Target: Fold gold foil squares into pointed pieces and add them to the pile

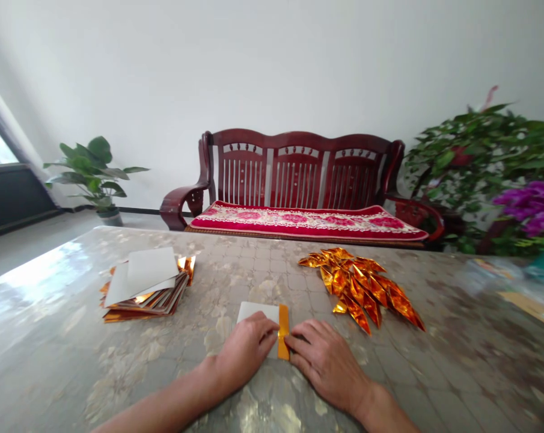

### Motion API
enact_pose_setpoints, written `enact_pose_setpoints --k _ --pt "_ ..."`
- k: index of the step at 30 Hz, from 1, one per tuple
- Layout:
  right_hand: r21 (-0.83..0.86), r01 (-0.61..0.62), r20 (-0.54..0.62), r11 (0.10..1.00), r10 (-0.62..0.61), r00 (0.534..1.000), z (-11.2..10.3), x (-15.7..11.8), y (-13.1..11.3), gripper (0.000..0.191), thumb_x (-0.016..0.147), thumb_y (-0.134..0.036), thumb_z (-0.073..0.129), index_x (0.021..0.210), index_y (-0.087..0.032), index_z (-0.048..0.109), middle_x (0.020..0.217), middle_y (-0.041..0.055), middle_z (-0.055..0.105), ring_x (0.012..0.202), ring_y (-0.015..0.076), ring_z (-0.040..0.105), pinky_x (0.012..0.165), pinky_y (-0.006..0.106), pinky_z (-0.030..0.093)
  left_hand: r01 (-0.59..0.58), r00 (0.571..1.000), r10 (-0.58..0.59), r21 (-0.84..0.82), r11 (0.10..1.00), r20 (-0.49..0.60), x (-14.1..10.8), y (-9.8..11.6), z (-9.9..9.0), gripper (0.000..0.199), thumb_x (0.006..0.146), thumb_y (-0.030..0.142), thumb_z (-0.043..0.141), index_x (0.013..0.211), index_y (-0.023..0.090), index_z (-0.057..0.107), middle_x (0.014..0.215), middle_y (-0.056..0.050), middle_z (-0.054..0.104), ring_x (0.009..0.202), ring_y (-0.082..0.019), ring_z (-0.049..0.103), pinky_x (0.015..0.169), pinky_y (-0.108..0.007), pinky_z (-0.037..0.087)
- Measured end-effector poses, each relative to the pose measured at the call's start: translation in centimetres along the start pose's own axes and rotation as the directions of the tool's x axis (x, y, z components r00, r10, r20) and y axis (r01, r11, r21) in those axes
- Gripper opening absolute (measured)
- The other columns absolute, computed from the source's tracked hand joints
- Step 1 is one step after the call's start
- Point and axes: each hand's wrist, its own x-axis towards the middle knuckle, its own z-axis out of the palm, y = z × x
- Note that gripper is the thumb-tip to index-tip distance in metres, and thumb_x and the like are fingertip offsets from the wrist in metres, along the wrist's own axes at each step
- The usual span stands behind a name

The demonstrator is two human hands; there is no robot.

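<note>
A sheet of foil paper [259, 310] lies flat on the table in front of me, pale side up. Along its right side a strip is folded over, showing the gold-orange face. My left hand [252, 343] rests on the pale part, its closed fingers touching the strip's left edge. From the right, the fingertips of my right hand [317, 353] press at the fold, thumb and fingers close together. To the right lies a heap of folded orange foil pieces [357, 282], pointed at the ends. On the left sits a loose stack of foil paper sheets [152, 273], mostly pale side up.
The glossy patterned table [199, 385] spans the foreground. Clear plastic wrapping [490, 276] lies at its right. Behind stands a dark red wooden bench [294, 171] with a floral cushion [299, 221]. Potted plants are at the left [95, 174] and right [483, 156].
</note>
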Motion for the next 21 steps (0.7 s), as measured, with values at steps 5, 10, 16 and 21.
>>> enact_pose_setpoints --k 5,10,16,21 --pt "-0.016 0.015 -0.006 1.000 -0.015 1.000 0.2 -0.1 0.0 0.022 0.098 -0.029 0.054 0.117 -0.026 0.065 0.106 0.0048 0.065 0.100 0.0225 0.055 0.087 0.037 0.042 0.092 0.990 -0.102 0.106 0.990 0.101 1.1 0.1 -1.2 0.031 0.085 0.015 0.056 0.111 0.022 0.071 0.084 -0.002 0.069 0.086 -0.019 0.064 0.077 -0.026 0.047" --pt "-0.024 0.044 -0.006 0.999 -0.044 0.999 0.3 -0.1 0.1 0.022 0.099 -0.029 0.052 0.116 -0.025 0.065 0.104 0.0053 0.064 0.098 0.0214 0.055 0.084 0.036 0.041 -0.044 0.993 0.009 0.295 0.954 0.117 3.4 0.7 -2.5 0.027 0.087 0.025 0.063 0.114 0.024 0.068 0.107 -0.005 0.067 0.100 -0.023 0.062 0.084 -0.032 0.050" --pt "-0.018 0.064 -0.005 0.998 -0.064 0.998 0.5 -0.2 0.2 0.023 0.099 -0.029 0.052 0.117 -0.024 0.066 0.106 0.0059 0.065 0.099 0.0215 0.055 0.084 0.037 0.043 -0.335 0.889 0.220 0.243 0.911 0.401 7.6 -0.4 -3.2 0.040 0.076 0.023 0.079 0.114 0.026 0.067 0.117 -0.006 0.060 0.111 -0.024 0.057 0.093 -0.033 0.047" --pt "0.003 0.045 -0.045 0.999 -0.045 0.998 0.7 -0.2 0.4 0.023 0.098 -0.026 0.053 0.115 -0.024 0.067 0.105 0.0063 0.065 0.098 0.0207 0.057 0.085 0.036 0.045 -0.286 0.887 0.158 0.247 0.926 0.435 8.8 -0.9 -3.4 0.028 0.066 0.029 0.086 0.088 0.021 0.070 0.103 -0.004 0.060 0.101 -0.024 0.058 0.081 -0.028 0.047"
